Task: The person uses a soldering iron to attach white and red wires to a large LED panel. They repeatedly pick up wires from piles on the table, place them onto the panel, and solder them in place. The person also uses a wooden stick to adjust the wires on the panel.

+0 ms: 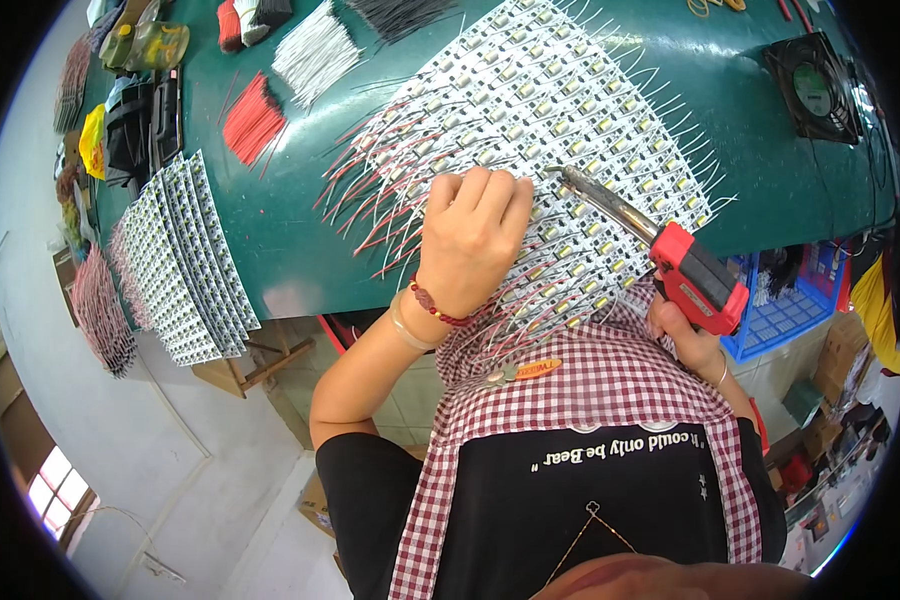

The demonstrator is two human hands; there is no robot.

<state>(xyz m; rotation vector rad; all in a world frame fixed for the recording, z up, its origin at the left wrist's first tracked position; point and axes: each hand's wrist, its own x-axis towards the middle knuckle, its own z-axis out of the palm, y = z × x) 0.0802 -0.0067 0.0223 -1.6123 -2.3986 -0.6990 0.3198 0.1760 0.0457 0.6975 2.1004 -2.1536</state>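
A large sheet of white LED circuit boards (580,110) lies in front of me on the green tabletop, its near edge against my checked apron. Red and white wires (375,205) stick out along its left side. My left hand (475,235) rests over the sheet with its fingers curled together. What they pinch, if anything, is hidden beneath them. My right hand (682,328) grips a red and black soldering gun (700,278) from below. Its metal barrel points up and left, and the bent tip hovers at or just over the boards, right of my left hand; contact is unclear.
Bundles of red wires (254,120) and white wires (317,52) lie farther back on the green table (300,230). Stacked LED sheets (185,265) sit at the left. A black fan (813,88) stands at the right, a blue crate (785,310) below the table edge.
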